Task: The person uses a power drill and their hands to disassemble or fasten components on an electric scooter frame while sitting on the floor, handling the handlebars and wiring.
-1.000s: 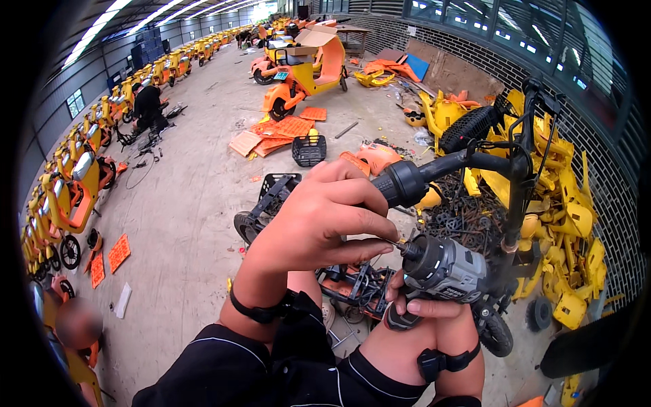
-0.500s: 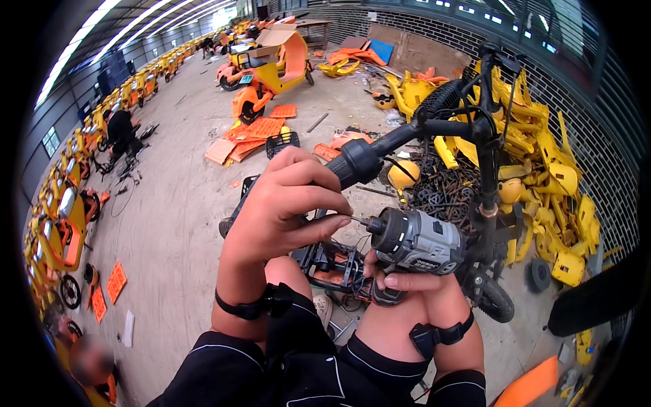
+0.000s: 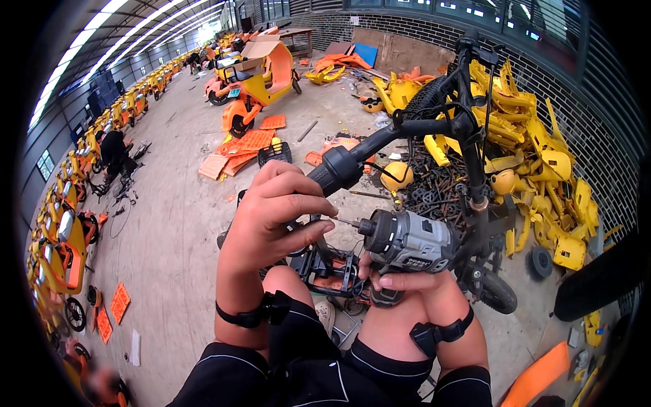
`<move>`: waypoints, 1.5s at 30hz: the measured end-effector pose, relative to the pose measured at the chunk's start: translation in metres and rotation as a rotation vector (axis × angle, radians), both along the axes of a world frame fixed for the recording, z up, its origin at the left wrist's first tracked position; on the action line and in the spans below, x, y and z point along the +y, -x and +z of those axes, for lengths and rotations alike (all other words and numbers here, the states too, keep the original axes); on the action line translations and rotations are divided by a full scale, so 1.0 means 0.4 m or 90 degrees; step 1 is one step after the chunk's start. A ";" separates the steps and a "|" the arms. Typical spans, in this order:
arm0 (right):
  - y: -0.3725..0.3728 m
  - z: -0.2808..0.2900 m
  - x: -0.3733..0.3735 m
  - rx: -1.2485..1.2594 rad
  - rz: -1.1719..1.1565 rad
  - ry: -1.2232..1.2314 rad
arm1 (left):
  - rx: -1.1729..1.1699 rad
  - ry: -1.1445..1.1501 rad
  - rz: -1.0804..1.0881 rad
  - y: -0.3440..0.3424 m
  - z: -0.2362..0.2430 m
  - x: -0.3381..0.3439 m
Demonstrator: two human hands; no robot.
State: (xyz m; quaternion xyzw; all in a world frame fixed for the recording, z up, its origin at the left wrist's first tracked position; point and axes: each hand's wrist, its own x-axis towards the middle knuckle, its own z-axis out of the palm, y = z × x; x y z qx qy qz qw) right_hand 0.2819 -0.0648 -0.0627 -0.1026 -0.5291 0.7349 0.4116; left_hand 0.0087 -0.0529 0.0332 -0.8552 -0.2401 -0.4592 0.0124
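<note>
My right hand (image 3: 400, 280) is wrapped round the grip of a grey and black cordless drill (image 3: 413, 239), resting near my right thigh. A thin metal bit (image 3: 349, 222) sticks out of its chuck to the left. The thumb and forefinger of my left hand (image 3: 279, 207) are pinched at the bit's far end; whether a small part sits there too is hidden. Just behind that hand is the black handlebar grip (image 3: 337, 168) of a stripped scooter frame (image 3: 478, 163). Below my hands lies its open base (image 3: 332, 271), with black brackets and wires.
Yellow body panels (image 3: 536, 156) are heaped at the right wall beside a pile of dark metal parts (image 3: 434, 186). Orange panels (image 3: 244, 148) lie on the floor near a yellow-orange scooter (image 3: 261, 85). Scooters (image 3: 68, 224) line the left side, where a person in black (image 3: 114, 150) crouches.
The view has shifted slightly. Both hands and the drill have moved a little left in the picture, and more of the bit now shows between the chuck and my left fingers.
</note>
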 end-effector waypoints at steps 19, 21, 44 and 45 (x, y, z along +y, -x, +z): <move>0.021 0.003 0.007 -0.006 0.002 -0.026 | 0.016 0.000 -0.020 0.006 0.007 0.002; 0.016 0.008 0.001 -0.010 -0.025 -0.045 | 0.002 0.013 -0.043 0.002 0.009 0.005; 0.030 0.017 -0.008 -0.148 -0.076 -0.132 | -0.018 0.069 -0.097 0.029 -0.001 0.015; 0.032 0.016 -0.009 -0.146 -0.084 -0.146 | -0.018 0.068 -0.098 0.030 -0.002 0.015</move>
